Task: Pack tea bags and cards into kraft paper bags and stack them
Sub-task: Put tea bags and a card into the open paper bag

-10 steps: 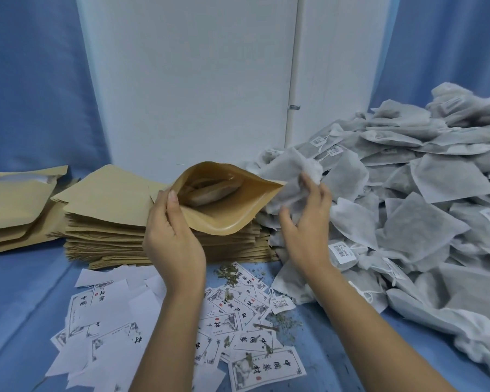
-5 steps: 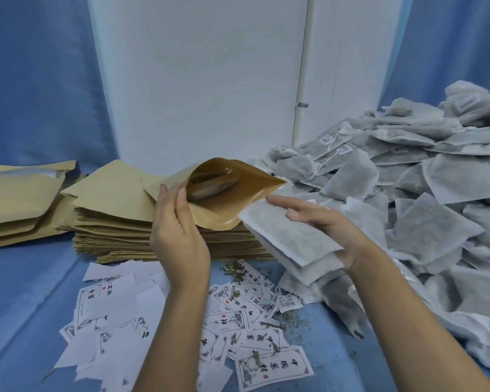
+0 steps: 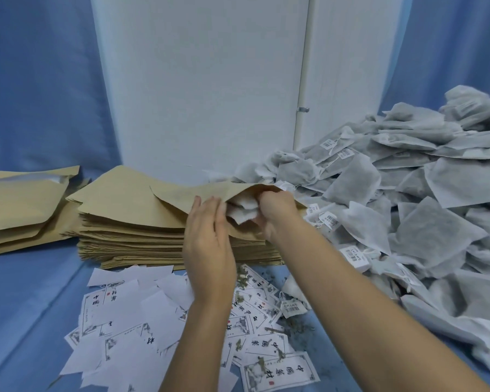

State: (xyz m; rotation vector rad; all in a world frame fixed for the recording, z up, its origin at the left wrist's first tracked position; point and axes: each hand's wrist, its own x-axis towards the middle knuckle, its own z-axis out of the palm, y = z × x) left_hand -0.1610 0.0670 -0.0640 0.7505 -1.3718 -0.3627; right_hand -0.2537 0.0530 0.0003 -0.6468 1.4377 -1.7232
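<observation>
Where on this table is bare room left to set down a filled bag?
Bare blue cloth lies front left, bordered by the kraft bags behind it and the scattered cards to its right. A narrow strip between cards and the tea bag heap carries loose tea crumbs. The right side is crowded; the empty bag stack fills the middle.
</observation>
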